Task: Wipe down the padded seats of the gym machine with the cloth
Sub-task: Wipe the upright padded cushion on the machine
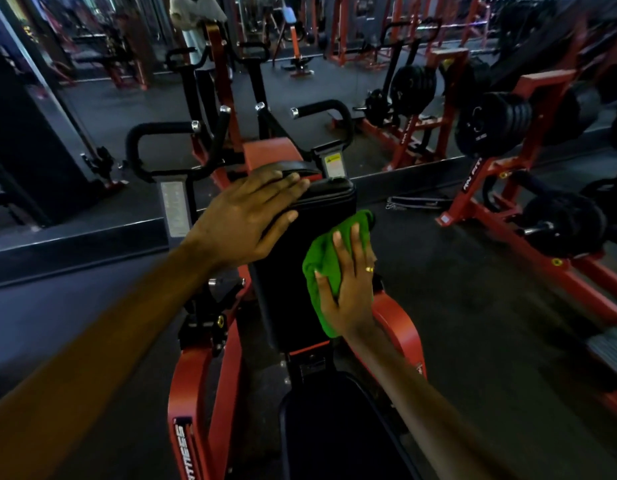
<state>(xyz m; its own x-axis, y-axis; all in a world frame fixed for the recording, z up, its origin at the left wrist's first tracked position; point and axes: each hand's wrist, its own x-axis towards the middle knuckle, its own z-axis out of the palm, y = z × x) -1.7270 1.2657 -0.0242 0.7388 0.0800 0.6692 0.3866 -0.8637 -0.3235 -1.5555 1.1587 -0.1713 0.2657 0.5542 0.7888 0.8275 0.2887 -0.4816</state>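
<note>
Below the upright black pad (pixel 286 278) lies the seat cushion (pixel 335 431), on the pad's right edge the right hand (pixel 350 292) presses the green cloth (pixel 321 261) with straight, spread fingers, and at its top the left hand (pixel 244 216) rests flat, fingers together.

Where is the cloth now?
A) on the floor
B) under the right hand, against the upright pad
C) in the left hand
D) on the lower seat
B: the right hand presses the cloth against the side of the upright pad; the left hand rests bare on its top.
</note>
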